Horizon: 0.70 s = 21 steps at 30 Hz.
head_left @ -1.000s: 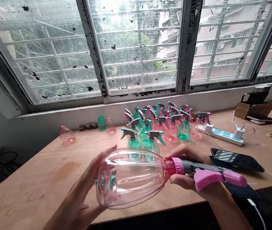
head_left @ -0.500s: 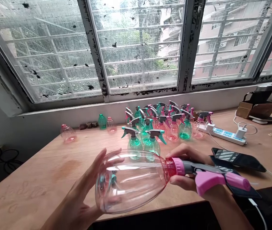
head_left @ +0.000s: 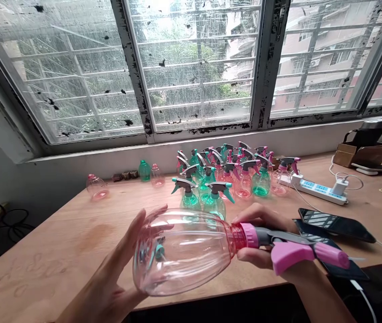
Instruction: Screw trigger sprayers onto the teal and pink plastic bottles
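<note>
A clear pink spray bottle [head_left: 184, 255] lies sideways in the air above the table's front edge, its pink and grey trigger head pointing right. My left hand [head_left: 120, 264] cups the bottle's base, thumb below and fingers behind. Around the neck and pink collar, my right hand [head_left: 261, 240] is closed, with the trigger [head_left: 291, 256] hanging over its wrist. Just beyond the held bottle stand green spray bottles [head_left: 214, 204] with grey and turquoise heads.
More pink and green spray bottles [head_left: 243, 181] cluster near the window wall. Headless bottles, one pink [head_left: 97, 188] and one green [head_left: 144, 171], stand at the left. To the right are a power strip [head_left: 322, 190], a phone [head_left: 337, 224] and a brown box [head_left: 359, 154].
The held bottle has rolled slightly and shifted a little left, both hands keeping their hold. The background sits slightly farther right in view.
</note>
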{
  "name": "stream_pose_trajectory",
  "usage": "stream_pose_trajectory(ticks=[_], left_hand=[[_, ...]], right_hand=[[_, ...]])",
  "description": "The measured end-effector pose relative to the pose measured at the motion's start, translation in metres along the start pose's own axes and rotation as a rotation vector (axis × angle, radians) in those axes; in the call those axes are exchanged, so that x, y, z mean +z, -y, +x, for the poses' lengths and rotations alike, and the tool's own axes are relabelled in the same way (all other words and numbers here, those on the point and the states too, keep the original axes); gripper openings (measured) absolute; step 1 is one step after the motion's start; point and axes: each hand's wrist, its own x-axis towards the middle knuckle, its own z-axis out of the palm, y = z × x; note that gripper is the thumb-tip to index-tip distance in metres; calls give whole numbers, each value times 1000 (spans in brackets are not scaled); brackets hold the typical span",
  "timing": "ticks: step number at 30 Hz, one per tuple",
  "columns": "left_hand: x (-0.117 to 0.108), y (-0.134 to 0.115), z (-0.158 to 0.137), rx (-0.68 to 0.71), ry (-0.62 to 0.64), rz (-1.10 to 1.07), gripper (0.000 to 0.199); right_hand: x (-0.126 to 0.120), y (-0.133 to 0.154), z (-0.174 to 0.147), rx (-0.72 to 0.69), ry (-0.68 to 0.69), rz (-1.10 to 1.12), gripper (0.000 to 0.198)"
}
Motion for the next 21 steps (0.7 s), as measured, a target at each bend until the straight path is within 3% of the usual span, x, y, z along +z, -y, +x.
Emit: stream_pose_trajectory(ticks=[2, 6, 10, 16, 21], left_hand=[[0, 4, -2, -4, -9, 19, 95], [-4, 8, -1, 15, 105, -36, 110], [-7, 5, 2, 41, 127, -22, 101], [-2, 4, -3, 25, 24, -12, 100], [-6, 1, 1, 27, 136, -109, 110]], right_hand=[[0, 0, 1, -12, 0, -16, 40], [-4, -7, 3, -79, 14, -55, 39], [-4, -9, 2, -79, 18, -38, 39], [3, -1, -1, -22, -4, -8, 36], [1, -1, 2, -27, 12, 23, 37]])
